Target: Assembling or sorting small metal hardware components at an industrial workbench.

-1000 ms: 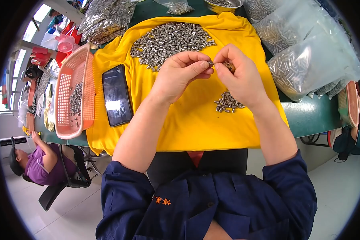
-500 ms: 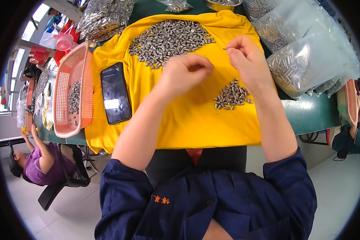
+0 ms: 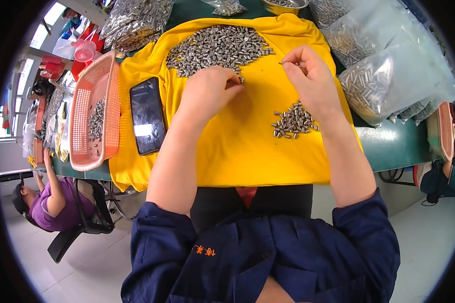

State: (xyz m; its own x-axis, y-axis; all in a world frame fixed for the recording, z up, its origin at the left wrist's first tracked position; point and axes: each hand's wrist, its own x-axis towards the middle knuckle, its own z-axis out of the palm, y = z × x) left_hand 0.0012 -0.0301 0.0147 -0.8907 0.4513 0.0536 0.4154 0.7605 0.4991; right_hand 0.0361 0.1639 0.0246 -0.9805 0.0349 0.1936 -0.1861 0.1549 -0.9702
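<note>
Metal pins could scatter — left hand (image 3: 210,93) pinches at the big pile (image 3: 217,48), right hand (image 3: 308,76) pinches one thin pin (image 3: 283,63) loosely.

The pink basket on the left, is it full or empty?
Mostly empty. The pink basket holds only a small scatter of metal pieces near its middle; bare mesh shows over the rest of its bottom.
</note>
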